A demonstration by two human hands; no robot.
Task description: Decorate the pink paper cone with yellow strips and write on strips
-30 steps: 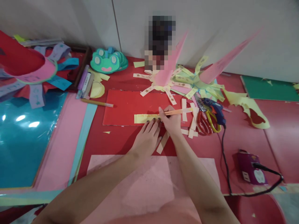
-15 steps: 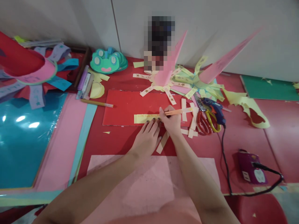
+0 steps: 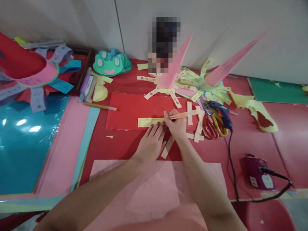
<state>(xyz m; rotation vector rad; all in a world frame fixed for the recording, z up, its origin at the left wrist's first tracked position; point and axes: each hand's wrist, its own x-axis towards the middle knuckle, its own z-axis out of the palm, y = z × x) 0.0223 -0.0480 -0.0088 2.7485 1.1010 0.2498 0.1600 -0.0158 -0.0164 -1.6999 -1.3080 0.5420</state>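
Observation:
My right hand (image 3: 177, 125) is closed around an orange pen (image 3: 184, 115), its writing end over a yellow paper strip (image 3: 146, 122). Small orange writing runs along the strip's upper part. My left hand (image 3: 152, 138) lies flat with its fingertips on the strip's lower edge, fingers stretched out. Under the strip is a red board (image 3: 134, 106). Several pale paper strips (image 3: 167, 148) lie around my right hand, some partly hidden beneath it. The pen's tip is hidden by my fingers.
Red-handled scissors (image 3: 209, 126), a blue glue gun (image 3: 224, 114) and its cord lie at right, near a purple power box (image 3: 258, 173). Pink paper cones (image 3: 169, 75) with strips stand behind. Green frog cutouts (image 3: 109, 64), a brown pen (image 3: 99, 106) and a blue folder (image 3: 29, 147) lie left.
The writing on the yellow strip reaches very slightly farther right. Both hands stay nearly in place, the right one still gripping the orange pen.

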